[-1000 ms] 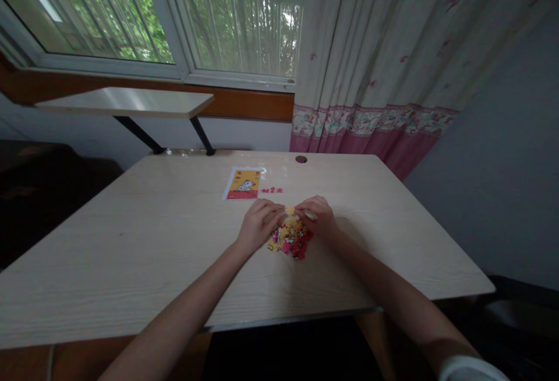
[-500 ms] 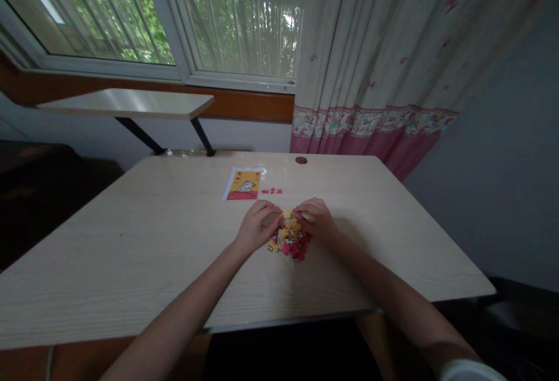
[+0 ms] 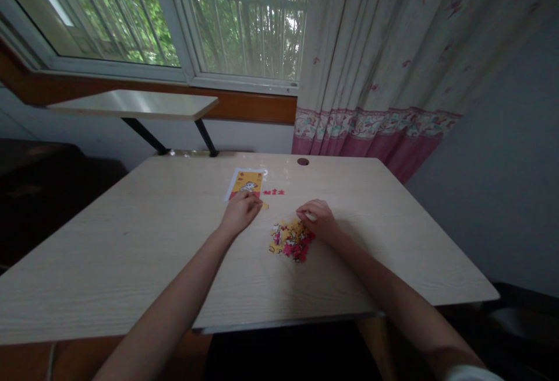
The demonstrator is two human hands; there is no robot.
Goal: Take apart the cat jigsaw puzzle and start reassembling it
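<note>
My left hand [image 3: 240, 215] is closed in a pinch on a yellow puzzle piece [image 3: 265, 206], just below a short row of red puzzle pieces [image 3: 273, 192]. Its fingers cover the lower edge of a picture card [image 3: 248, 180], which has a white animal on yellow and red. Over the far right edge of a heap of loose puzzle pieces [image 3: 290, 241] is my right hand [image 3: 321, 219], thumb and fingertips drawn together. Whether something small is between them I cannot make out. Yellow, red and white pieces are mixed in the heap.
The pale wooden table [image 3: 174, 241] has a round cable hole [image 3: 303, 161] near its back edge. A raised shelf [image 3: 144, 103] on black legs stands at the back left. Behind the table are a window [image 3: 244, 25] and a flowered curtain [image 3: 375, 78].
My left hand has moved left and away from me, carrying the yellow puzzle piece from between both hands to beside the card. My right hand has stayed by the heap.
</note>
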